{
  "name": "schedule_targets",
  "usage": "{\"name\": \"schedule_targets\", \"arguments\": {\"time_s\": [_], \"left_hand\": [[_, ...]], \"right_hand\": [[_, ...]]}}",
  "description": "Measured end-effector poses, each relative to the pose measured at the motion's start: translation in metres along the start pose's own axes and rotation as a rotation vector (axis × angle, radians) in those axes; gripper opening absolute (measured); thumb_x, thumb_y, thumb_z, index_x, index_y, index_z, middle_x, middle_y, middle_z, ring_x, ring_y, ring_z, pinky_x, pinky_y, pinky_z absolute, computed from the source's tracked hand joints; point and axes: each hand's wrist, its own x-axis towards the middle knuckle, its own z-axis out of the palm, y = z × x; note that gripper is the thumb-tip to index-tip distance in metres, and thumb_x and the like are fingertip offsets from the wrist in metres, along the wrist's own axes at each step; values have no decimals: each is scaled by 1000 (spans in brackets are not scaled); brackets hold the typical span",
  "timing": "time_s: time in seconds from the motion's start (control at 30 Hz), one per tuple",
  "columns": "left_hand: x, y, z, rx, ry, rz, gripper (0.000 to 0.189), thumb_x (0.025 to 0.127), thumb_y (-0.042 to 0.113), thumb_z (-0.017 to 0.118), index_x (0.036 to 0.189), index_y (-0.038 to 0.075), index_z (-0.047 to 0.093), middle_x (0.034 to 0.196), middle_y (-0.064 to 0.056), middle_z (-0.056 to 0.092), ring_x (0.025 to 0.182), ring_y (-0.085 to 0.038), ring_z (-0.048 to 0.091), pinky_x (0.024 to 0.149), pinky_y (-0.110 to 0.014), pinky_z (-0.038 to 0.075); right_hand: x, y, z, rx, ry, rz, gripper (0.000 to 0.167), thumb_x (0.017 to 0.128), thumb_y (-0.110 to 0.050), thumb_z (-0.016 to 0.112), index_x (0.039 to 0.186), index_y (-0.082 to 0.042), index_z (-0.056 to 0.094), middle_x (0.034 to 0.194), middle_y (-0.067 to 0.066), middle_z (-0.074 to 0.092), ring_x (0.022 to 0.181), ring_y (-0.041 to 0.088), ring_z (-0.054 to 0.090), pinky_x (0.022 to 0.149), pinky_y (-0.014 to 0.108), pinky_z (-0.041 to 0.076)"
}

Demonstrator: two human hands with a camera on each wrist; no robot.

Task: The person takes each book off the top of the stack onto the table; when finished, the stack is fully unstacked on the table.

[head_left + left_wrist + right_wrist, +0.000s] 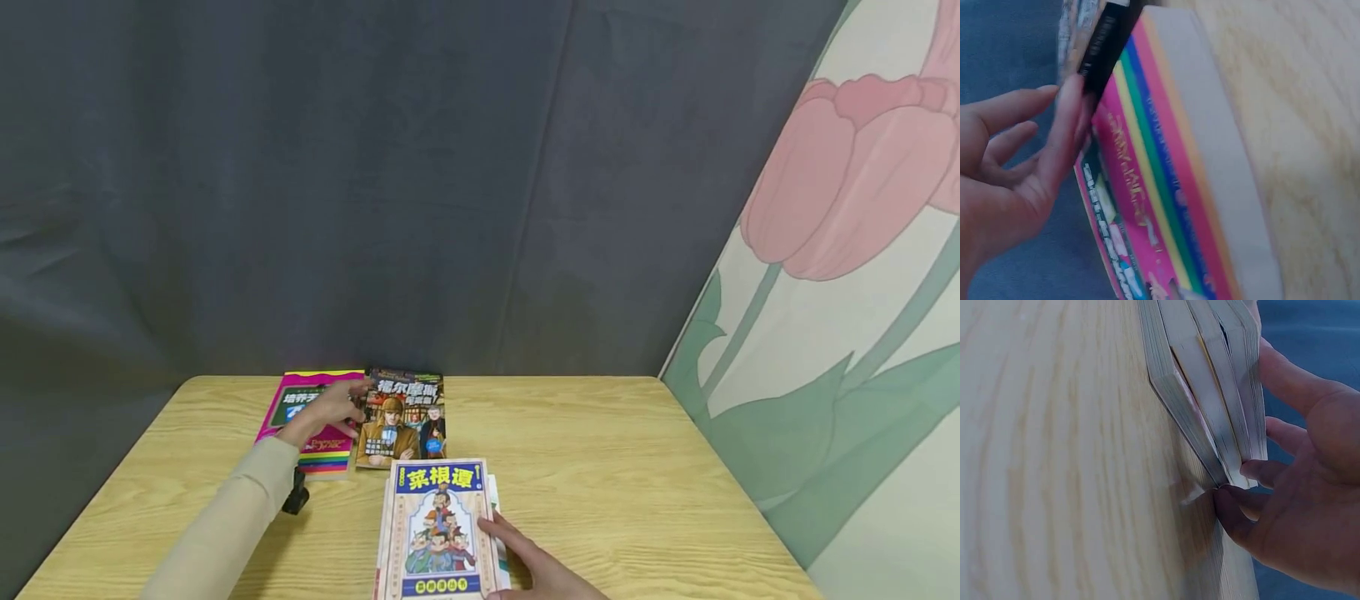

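My left hand [333, 407] reaches over a thick pink book [327, 464] with rainbow stripes, its fingertips at the left edge of a dark comic-style book [390, 433] with two figures on the cover. In the left wrist view, the thumb touches that book's black spine [1102, 47], while the other fingers stay extended. Nearer me lies a stack of books, topped by a cream and blue one [442, 533] with cartoon figures. Along the stack's right side rests my right hand [543, 571]. Its fingertips touch the page edges [1213, 394] in the right wrist view.
The books lie on a light wood table [600, 475]. Behind it hangs a dark grey curtain [375, 183]. A wall with painted pink tulips [862, 175] rises on the right. A black strap-like device [296, 493] sits at my left wrist.
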Motion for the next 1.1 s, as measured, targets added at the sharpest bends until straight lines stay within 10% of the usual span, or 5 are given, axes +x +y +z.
{"name": "schedule_targets", "arguments": {"time_s": [0.27, 0.5, 0.7, 0.93, 1.1], "left_hand": [[-1, 14, -2, 26, 48, 35, 64, 87, -9, 56, 147, -5, 31, 141, -36, 35, 104, -43, 60, 61, -40, 59], [-16, 25, 1, 66, 66, 70, 63, 89, -6, 58, 148, 4, 37, 146, -31, 35, 91, -37, 65, 63, -42, 59], [-53, 31, 5, 89, 37, 185, 62, 89, -4, 58, 147, 8, 40, 128, -28, 52, 65, -27, 61, 59, -43, 57], [-101, 26, 23, 0, -73, 297, 55, 92, 13, 64, 144, 8, 45, 119, -22, 59, 96, -34, 64, 72, -43, 59], [-129, 13, 51, -17, -151, 333, 54, 92, 14, 65, 141, 1, 46, 142, -27, 42, 109, -41, 57, 77, -38, 58]], "right_hand": [[-2, -1, -4, -5, -14, -12, 71, 90, -27, 69, 151, -26, 32, 157, 29, 2, 137, 58, 3, 104, 74, 14], [-2, 2, -7, -66, -19, -58, 74, 90, -27, 69, 152, -24, 29, 156, 30, 4, 137, 58, 4, 103, 75, 13], [-4, 2, -6, -70, -8, -49, 74, 89, -30, 69, 152, -26, 30, 157, 28, 5, 137, 57, 5, 104, 74, 14], [-7, 2, -7, 64, -27, -21, 68, 92, -30, 66, 150, -32, 32, 159, 22, 0, 140, 51, 4, 105, 36, 33], [-9, -3, -6, 4, 8, -29, 70, 88, -29, 71, 149, -30, 36, 160, 20, 6, 140, 52, 2, 110, 58, 22]]}}
